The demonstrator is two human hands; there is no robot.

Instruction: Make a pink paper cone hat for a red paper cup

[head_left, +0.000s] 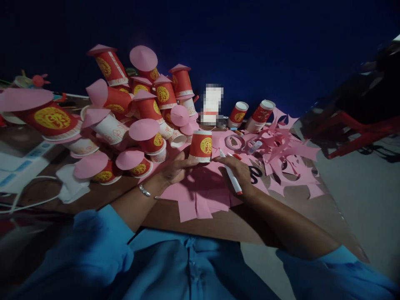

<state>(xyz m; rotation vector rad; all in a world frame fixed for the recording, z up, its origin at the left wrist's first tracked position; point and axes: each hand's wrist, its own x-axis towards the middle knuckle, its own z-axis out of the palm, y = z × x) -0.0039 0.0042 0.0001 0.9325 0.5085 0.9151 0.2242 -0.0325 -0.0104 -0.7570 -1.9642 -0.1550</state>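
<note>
Cups topped with paper cones [150, 104] crowd the left side of a wooden tabletop [156, 212]; paper sheets [203, 200] cover its middle, before two upright cups [238, 114], while paper offcuts [287, 154] lie heaped at right, beside a tape roll [235, 142] and scissors [255, 175].

Both forearms angle inward, left hand [177, 167] and right hand [239, 173] curled.

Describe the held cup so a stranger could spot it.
On the brown table lies pink paper. Above it, the left hand holds a red cup. Unlike the pink-coned cups, it's bare-topped; unlike the bare pair behind, it's held.
</note>
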